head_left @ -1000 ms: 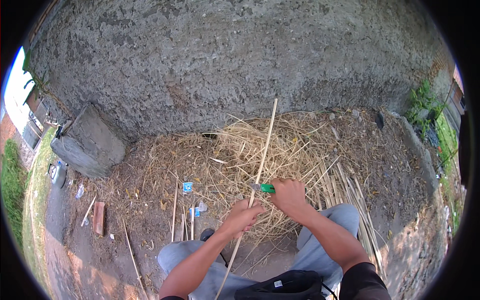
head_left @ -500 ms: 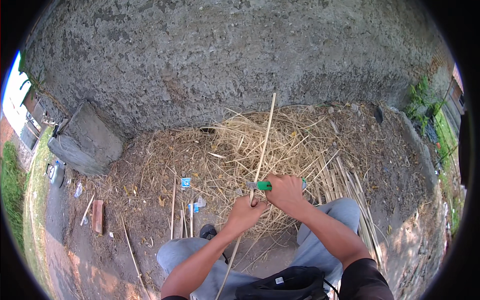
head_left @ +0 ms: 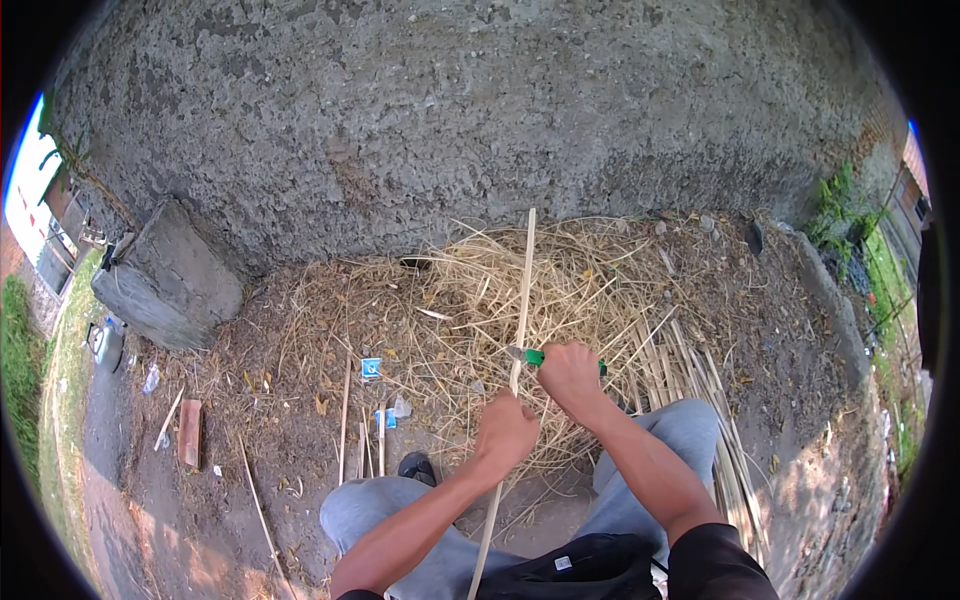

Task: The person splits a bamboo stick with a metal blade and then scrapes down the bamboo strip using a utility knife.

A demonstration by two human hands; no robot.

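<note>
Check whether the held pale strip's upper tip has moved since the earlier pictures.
Yes: judged against the upper blue packet on the ground, the held pale strip's upper tip has shifted left and lower in the view.

A block stands by the wall, with a kettle near it and a brick on the ground.
</note>
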